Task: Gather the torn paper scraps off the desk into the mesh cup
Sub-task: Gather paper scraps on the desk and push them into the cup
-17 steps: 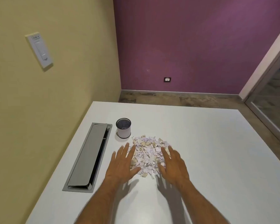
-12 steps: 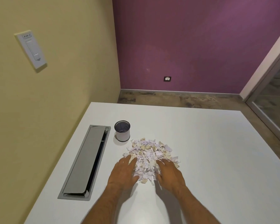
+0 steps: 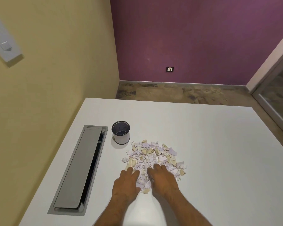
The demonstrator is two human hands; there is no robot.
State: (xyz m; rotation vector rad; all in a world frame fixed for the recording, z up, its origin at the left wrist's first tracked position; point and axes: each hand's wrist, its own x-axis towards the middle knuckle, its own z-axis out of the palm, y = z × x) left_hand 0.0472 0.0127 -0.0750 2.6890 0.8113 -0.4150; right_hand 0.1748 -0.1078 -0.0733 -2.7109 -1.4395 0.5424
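Note:
A pile of torn paper scraps (image 3: 153, 156), white, lilac and beige, lies on the white desk (image 3: 219, 160). The mesh cup (image 3: 120, 132) stands upright just left of the pile's far edge, dark inside with a pale wall. My left hand (image 3: 126, 181) and my right hand (image 3: 163, 178) sit side by side at the pile's near edge. Their fingers are curled down into the scraps, bunching a clump between them. The fingertips are buried in paper.
A long grey cable hatch (image 3: 78, 170) is set into the desk to the left, its lid partly raised. A yellow wall runs along the desk's left side. The desk's far edge (image 3: 170, 101) drops to the floor.
Both hands have slid back toward me and closer together. Their fingers went from spread flat on the pile to curled into the scraps at its near edge.

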